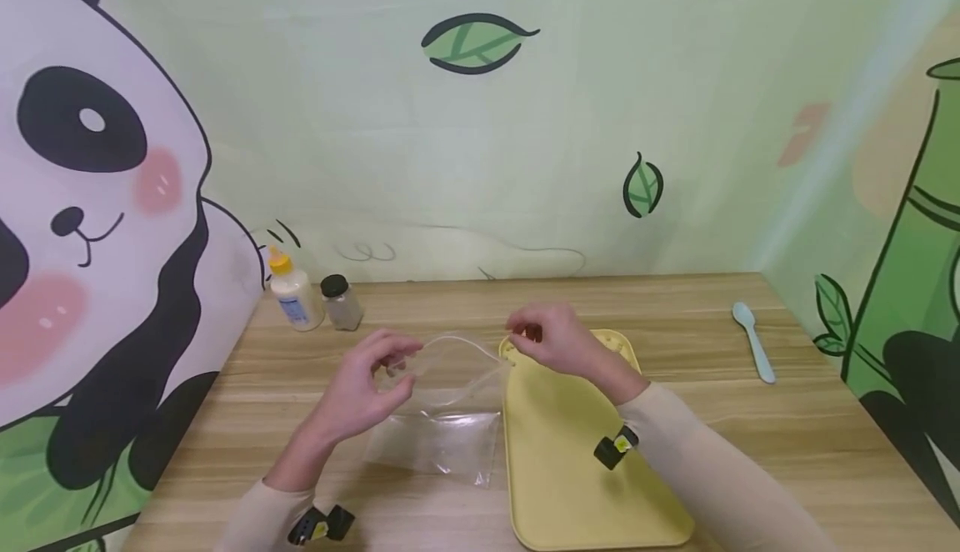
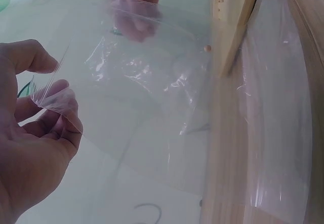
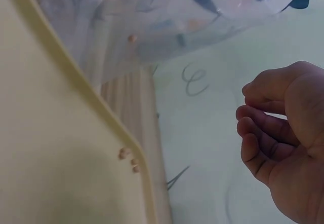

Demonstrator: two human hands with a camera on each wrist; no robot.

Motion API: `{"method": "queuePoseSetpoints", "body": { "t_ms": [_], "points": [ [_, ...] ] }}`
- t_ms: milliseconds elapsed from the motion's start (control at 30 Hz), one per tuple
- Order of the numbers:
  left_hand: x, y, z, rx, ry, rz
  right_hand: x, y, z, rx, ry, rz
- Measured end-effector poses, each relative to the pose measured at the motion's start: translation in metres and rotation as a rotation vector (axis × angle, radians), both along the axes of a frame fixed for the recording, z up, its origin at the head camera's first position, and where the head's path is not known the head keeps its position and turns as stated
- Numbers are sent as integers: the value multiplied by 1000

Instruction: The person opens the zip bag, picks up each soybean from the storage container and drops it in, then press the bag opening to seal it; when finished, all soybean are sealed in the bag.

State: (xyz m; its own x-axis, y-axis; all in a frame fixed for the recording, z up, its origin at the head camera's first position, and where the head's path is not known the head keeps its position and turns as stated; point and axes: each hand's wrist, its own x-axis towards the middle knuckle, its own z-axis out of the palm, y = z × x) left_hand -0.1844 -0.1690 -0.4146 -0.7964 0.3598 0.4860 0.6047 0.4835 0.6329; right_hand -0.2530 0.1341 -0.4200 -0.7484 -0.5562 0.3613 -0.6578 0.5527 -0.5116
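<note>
My left hand (image 1: 375, 385) grips one side of a clear zip bag (image 2: 152, 72) at its mouth. The mouth gapes, and the lower part of the bag (image 1: 450, 445) hangs close over the table. Curled fingers of my right hand (image 1: 558, 339) are over the back left corner of a yellow tray (image 1: 570, 419), beside the bag's mouth. Nothing shows between those fingertips in the right wrist view. A small brown bit (image 3: 132, 38) appears against the bag. More small brown bits (image 3: 123, 153) lie in the tray's corner.
A glue-type bottle with a yellow cap (image 1: 296, 298) and a small black-lidded jar (image 1: 342, 303) stand at the back left. On the right lies a light blue spoon (image 1: 753, 342). The printed wall cloth (image 1: 525, 160) rises behind the wooden table (image 1: 697, 302).
</note>
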Motion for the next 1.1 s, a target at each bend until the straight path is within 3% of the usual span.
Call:
{"method": "queuePoseSetpoints", "body": {
  "t_ms": [333, 567, 933, 1100],
  "points": [
    [1, -4, -2, 23, -5, -7, -14, 5, -38, 46, -47, -28],
    [19, 5, 29, 40, -8, 7, -21, 6, -53, 62, -47, -26],
    [19, 4, 28, 56, -8, 3, -30, 5, -79, 135, -135, -77],
    [20, 2, 28, 63, 0, -5, -34, 4, -89, 159, -120, -77]
  ]
}}
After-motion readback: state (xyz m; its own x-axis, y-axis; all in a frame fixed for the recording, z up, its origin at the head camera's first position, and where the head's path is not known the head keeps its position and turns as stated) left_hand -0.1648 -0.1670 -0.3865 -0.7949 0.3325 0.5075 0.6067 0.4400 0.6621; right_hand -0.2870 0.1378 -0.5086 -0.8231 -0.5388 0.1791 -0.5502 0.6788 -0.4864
